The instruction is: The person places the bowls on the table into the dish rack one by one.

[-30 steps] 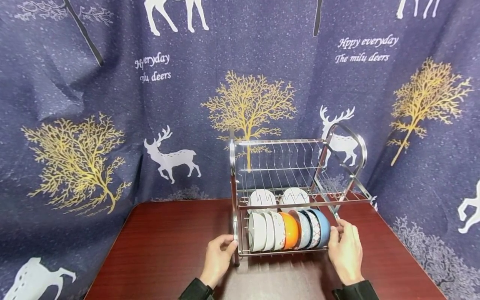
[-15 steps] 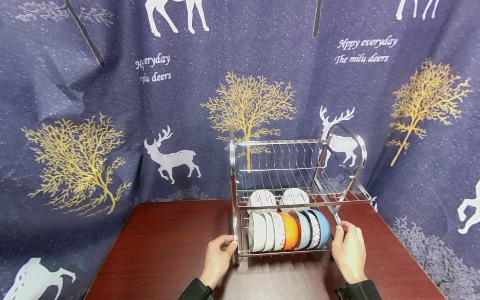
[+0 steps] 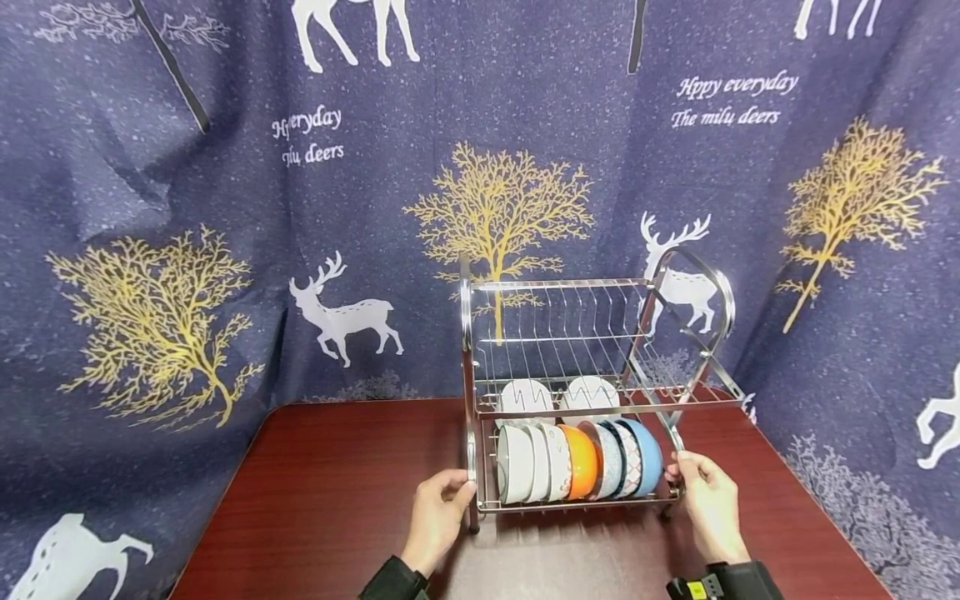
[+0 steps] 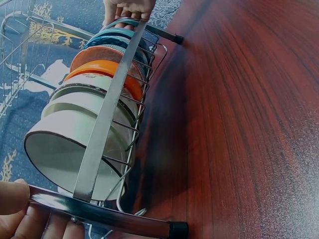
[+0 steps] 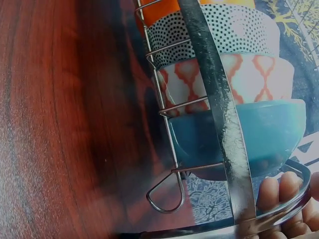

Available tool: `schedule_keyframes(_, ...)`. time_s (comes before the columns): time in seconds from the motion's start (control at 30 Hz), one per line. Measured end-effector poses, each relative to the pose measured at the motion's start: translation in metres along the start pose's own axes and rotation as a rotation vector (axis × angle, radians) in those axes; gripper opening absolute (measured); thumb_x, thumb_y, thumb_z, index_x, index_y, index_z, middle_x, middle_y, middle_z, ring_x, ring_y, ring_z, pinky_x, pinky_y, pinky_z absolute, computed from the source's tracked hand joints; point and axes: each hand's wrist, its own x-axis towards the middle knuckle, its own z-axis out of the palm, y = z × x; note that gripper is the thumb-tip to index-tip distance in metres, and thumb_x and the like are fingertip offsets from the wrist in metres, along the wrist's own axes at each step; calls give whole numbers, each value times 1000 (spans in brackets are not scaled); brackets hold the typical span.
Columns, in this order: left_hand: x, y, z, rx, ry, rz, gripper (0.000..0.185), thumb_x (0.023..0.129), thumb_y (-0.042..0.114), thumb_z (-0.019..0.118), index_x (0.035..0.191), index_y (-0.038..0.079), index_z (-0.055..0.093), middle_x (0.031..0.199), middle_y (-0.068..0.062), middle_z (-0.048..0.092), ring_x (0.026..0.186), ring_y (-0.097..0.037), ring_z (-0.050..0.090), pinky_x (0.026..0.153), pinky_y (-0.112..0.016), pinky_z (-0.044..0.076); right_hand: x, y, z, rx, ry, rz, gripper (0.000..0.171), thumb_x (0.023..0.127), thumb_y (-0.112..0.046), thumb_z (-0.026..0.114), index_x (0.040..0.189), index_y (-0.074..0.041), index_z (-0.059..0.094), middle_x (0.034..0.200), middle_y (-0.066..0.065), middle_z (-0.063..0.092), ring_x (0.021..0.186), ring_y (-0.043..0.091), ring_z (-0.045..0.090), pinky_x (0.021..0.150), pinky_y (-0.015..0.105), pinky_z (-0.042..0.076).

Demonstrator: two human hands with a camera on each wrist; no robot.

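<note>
A two-tier metal dish rack (image 3: 588,412) stands on the table, with a row of bowls on edge along its lower tier. White bowls (image 3: 517,463) fill the left end, an orange bowl (image 3: 582,463) comes mid-row, and patterned bowls lead to a blue bowl (image 3: 643,460) at the right end. My left hand (image 3: 437,512) grips the left side frame low down, its thumb on top and fingers underneath in the left wrist view. On the other side, my right hand (image 3: 708,507) holds the right side frame, its fingers (image 5: 289,185) curled around the metal beside the blue bowl.
Two white round dishes (image 3: 525,397) show behind the bowls. The upper tier holds only wire dividers. Dark red wooden table (image 3: 337,475) extends on both sides of the rack. A dark blue curtain (image 3: 390,200) with deer and trees hangs behind.
My right hand has shifted right and slightly down, from the blue bowl's edge to the right side frame. The left hand and the rack look unmoved.
</note>
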Motion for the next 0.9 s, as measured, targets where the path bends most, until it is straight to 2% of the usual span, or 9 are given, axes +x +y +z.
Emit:
schedule_keyframes(0.1,0,0,1,4,9,19,8,83,7,72,91,5,71,80,-2,69,72,-12,65,67,-24,51,7,12,-4,42,-4,3,35,93,-36,62,101,-2,67,73,-2,67,66,7,64,60,18,50)
schedule_keyframes(0.23,0,0,1,22,17,47,8,83,8,73,91,6,72,80,-1,69,73,-12,65,67,-24,51,9,13,-6,94,-28,-18,27,94,-28,61,99,-2,67,73,1,67,65,10,64,60,19,49)
schedule_keyframes(0.37,0,0,0,31,20,49,9,82,9,73,91,7,72,80,0,69,73,-12,64,67,-24,51,18,32,-5,32,45,1,28,93,-36,62,98,-9,69,73,-1,67,65,9,63,60,18,50)
schedule_keyframes(0.47,0,0,0,29,21,36,10,82,9,73,92,6,72,81,0,69,72,-12,64,67,-24,51,26,48,-5,-18,111,28,35,91,-42,62,100,-8,68,74,0,66,65,9,63,60,18,50)
schedule_keyframes(0.6,0,1,0,33,25,20,10,82,8,74,91,7,72,81,0,69,72,-11,64,67,-24,50,31,54,-4,13,141,51,40,90,-40,64,103,-2,67,74,5,66,64,12,63,60,19,50)
schedule_keyframes(0.77,0,3,1,35,28,17,10,82,7,74,91,7,72,80,-1,69,71,-11,64,66,-24,50,29,47,-3,9,134,33,40,91,-41,63,101,-3,68,72,2,66,64,11,64,59,18,49)
schedule_keyframes(0.87,0,4,1,28,28,17,10,81,7,74,91,7,72,80,-1,70,71,-11,64,66,-24,50,9,5,4,-10,107,54,34,95,-33,60,99,-1,67,69,0,66,63,9,63,59,18,49)
schedule_keyframes(0.9,0,4,1,27,29,15,10,81,7,74,91,7,72,80,0,70,71,-11,64,66,-23,50,7,2,3,4,97,55,33,94,-33,60,98,-1,68,69,0,66,63,8,63,59,18,48)
